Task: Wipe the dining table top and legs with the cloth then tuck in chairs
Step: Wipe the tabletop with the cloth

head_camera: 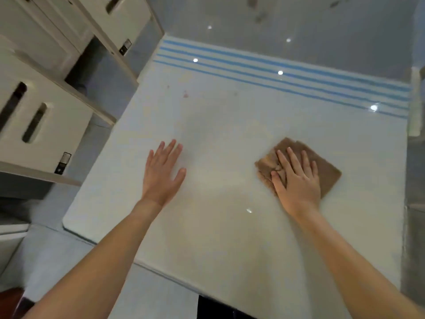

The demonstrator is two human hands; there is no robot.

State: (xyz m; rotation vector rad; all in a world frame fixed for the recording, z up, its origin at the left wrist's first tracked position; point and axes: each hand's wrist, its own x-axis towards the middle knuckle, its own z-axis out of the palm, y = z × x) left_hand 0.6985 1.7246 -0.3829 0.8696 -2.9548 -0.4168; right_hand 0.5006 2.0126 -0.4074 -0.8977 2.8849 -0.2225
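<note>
Most of the view is a glossy white rectangular bench (218, 125) with ceiling lights reflecting off it. A band of blue stripes (276, 72) runs across its far end. A shiny grey tiled floor (299, 24) shows beyond it and down both sides.

Off the bench's left edge stand white panelled pieces with dark slot cut-outs (46, 125), close to it. They're probably chair backs, but it's too blurred to confirm.

A brown folded cloth (326, 171) lies flat on the bench, right of centre and near the right edge, bunched a bit on its left side. On it is the right hand (296, 180), palm down, fingers straight and slightly spread. It presses the cloth to the surface with no curl round it.

Left of centre is the left hand (161, 176), palm down over bare bench, fingers straight and spread. It holds nothing and is well apart from the cloth.

A small reddish smudge (185, 95) sits on the bench toward the far left, short of the stripes. Faint yellowish marks (186, 77) are near it.
</note>
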